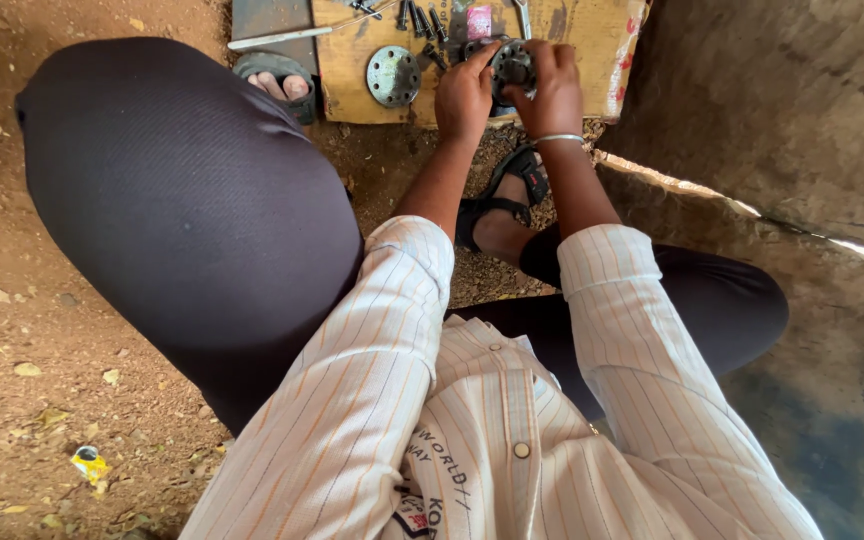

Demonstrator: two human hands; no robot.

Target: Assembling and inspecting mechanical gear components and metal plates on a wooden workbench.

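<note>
Working over the pale wooden board [572, 40] on the dirt, you pass a flat round grey metal disc with a ring of holes [393, 75] and a scatter of dark bolts [422, 22] before reaching your left hand [464, 95], whose fingers curl closed around the near-left edge of the dark round toothed metal hub [512, 62]. Your right hand [556, 88], silver bangle [559, 138] at the wrist, clamps the hub's right side, so you seem to be mid-assembly or stripping it. The next move likely calls for one steadying hand while the other turns or frees a fastener.
</note>
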